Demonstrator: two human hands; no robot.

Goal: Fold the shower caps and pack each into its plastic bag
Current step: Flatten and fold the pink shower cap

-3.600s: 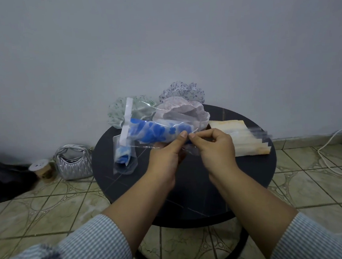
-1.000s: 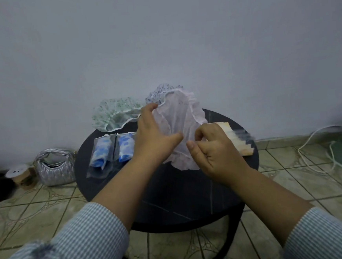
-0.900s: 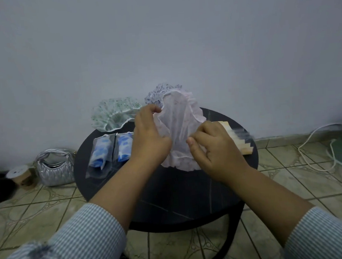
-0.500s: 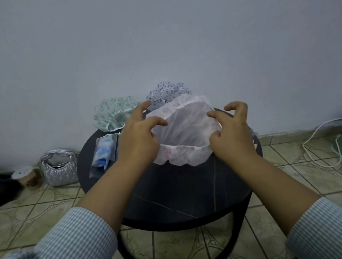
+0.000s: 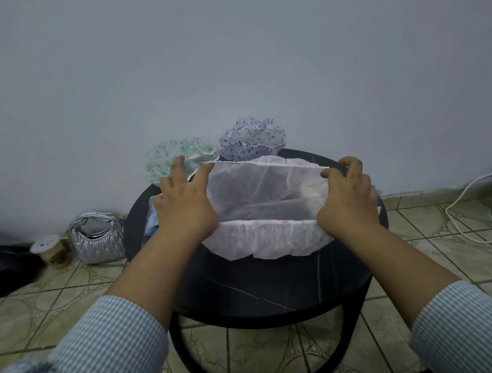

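Observation:
A pale pink shower cap (image 5: 265, 205) is stretched wide open over the round black table (image 5: 275, 275). My left hand (image 5: 186, 208) grips its elastic rim at the left end and my right hand (image 5: 347, 199) grips the rim at the right end. Its opening faces me. Behind it a green-patterned cap (image 5: 175, 159) and a purple-patterned cap (image 5: 251, 138) lie at the table's far edge. A packed blue cap in its bag (image 5: 151, 224) peeks out left of my left hand. The stack of empty bags is mostly hidden behind the stretched cap.
A silver quilted purse (image 5: 97, 242) and a small roll (image 5: 49, 250) sit on the tiled floor left of the table. A white cable (image 5: 476, 212) runs over the floor at the right. The wall stands right behind the table.
The packed blue cap was set down at the left. Both hands picked up the pink cap, then moved apart and stretched its rim wide.

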